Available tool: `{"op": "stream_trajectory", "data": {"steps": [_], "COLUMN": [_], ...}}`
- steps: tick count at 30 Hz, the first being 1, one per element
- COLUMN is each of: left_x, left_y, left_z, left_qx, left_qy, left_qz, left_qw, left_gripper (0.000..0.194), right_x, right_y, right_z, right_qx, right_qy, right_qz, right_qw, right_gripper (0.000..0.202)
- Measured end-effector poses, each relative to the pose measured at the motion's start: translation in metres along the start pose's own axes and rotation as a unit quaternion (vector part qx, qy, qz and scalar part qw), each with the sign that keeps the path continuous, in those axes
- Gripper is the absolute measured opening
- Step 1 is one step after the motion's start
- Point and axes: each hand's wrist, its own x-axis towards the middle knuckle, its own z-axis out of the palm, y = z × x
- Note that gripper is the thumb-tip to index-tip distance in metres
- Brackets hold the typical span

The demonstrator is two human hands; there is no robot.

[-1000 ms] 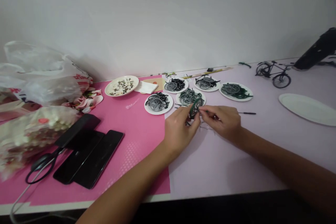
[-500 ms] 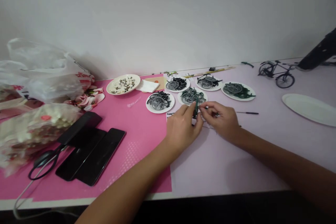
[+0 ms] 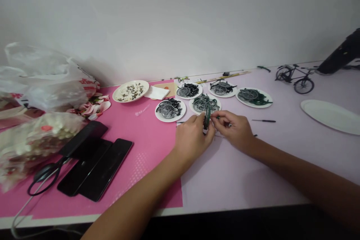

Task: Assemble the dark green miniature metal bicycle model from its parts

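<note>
My left hand (image 3: pixel 192 133) is closed, with thumb and fingers pinching a dark green rounded part seen nearly edge-on, which looks like a model bicycle wheel (image 3: pixel 207 117). Just to its right, my right hand (image 3: pixel 234 127) is closed too. Its thumb and index finger pinch at the wheel's right side, where a bit of green shows; whatever small piece they grip is too small to make out. Behind the hands stands a white plate of green strips and grey spoked wheels (image 3: pixel 205 103). To the right lies a thin screwdriver (image 3: pixel 264 120) with a dark handle.
More plates of wheels and dark parts (image 3: pixel 170 109) line the back. An assembled model bicycle (image 3: pixel 295 78) stands back right, near an empty oval plate (image 3: pixel 332 116). Phones (image 3: pixel 105 170), a bowl of small pieces (image 3: pixel 131 91) and plastic bags (image 3: pixel 47 78) occupy the left.
The green wheel has turned in my left fingers, showing more of its rounded rim. Both hands stay close together, and the whole view has shifted slightly.
</note>
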Motion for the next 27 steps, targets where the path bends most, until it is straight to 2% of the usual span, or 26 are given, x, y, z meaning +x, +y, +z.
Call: {"op": "stream_trajectory", "data": {"steps": [5, 16, 21, 27], "left_x": [0.001, 0.002, 0.004, 0.006], "left_y": [0.001, 0.006, 0.008, 0.011], "left_z": [-0.003, -0.012, -0.015, -0.016], "left_qx": [-0.023, -0.033, -0.099, -0.108], "left_qy": [-0.015, -0.079, -0.111, -0.128], "left_qz": [-0.003, -0.044, -0.067, -0.088], "left_qw": [1.0, 0.995, 0.987, 0.982], "left_gripper": [0.023, 0.029, 0.025, 0.022], "right_x": [0.0, -0.003, -0.002, 0.003], "right_y": [0.001, 0.004, 0.005, 0.0], "right_z": [-0.001, 0.001, 0.0, -0.002], "right_qx": [-0.009, -0.034, -0.043, -0.059], "right_qy": [-0.019, -0.012, -0.013, -0.01], "right_qz": [-0.002, -0.025, -0.056, -0.105], "right_qw": [1.0, 0.999, 0.997, 0.993], "right_gripper": [0.018, 0.017, 0.014, 0.012]}}
